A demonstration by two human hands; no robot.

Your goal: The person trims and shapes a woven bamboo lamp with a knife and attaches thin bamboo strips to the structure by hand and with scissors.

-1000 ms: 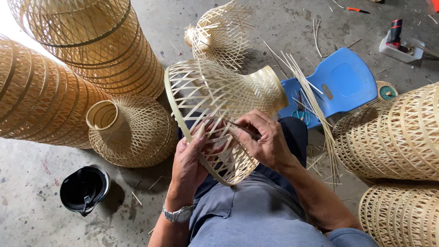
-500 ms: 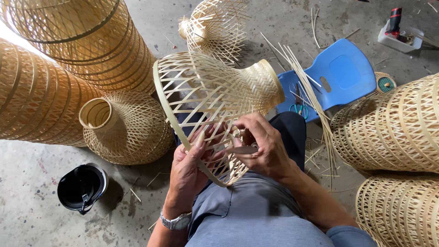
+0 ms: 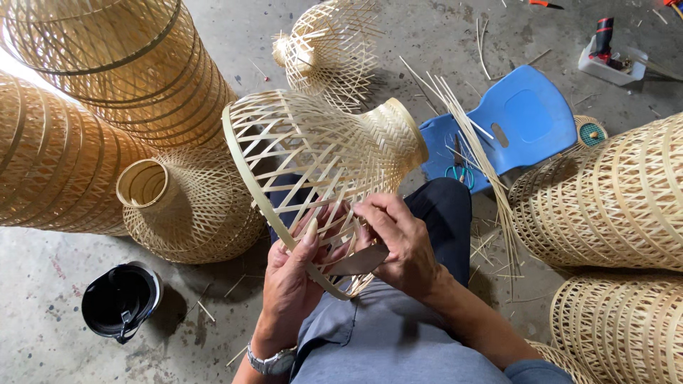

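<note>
Since the earlier frame, the woven bamboo shade (image 3: pixel 320 163) has tilted slightly rightward. Left hand (image 3: pixel 295 274) grips its rim from below. Right hand (image 3: pixel 398 238), beside it, holds a knife blade (image 3: pixel 359 262) against the weave.

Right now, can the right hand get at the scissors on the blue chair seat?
Probably yes. The scissors lie in the open on the blue chair seat, beside the person's knee, nothing on top. But the right hand holds a blade against the woven bamboo shade, so it isn't free.
</note>
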